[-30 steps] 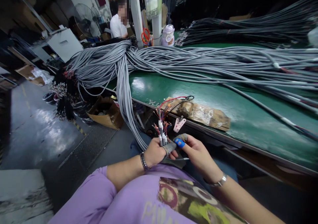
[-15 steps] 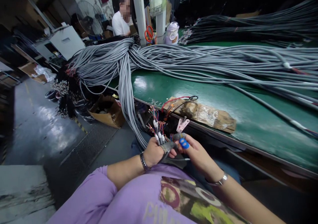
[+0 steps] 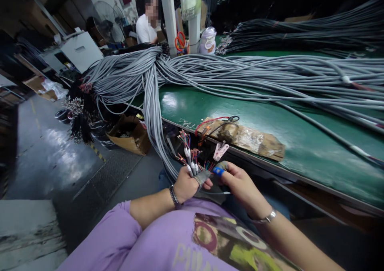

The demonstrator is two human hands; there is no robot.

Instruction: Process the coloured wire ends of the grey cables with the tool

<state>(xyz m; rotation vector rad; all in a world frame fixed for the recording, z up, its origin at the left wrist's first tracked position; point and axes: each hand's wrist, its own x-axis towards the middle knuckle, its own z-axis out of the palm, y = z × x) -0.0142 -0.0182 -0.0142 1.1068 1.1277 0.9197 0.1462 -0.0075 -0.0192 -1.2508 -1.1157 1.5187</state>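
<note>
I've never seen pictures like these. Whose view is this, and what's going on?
No machine shows here: these are a person's own hands, seen by one camera worn on their head. The left hand holds several short cable ends, with coloured wires fanning out. The right hand is close beside; whether it grips a wire is hard to tell. On the green table lie a long grey bundle and a wooden board, with black cables farther back.

- Grey cables (image 3: 193, 169): several bunched upright, slightly tilted, just below centre frame.
- White bands (image 3: 187, 152): around the cable ends.
- Coloured wires (image 3: 185, 139): thin, red and blue among them, splayed loosely above the bands.
</note>
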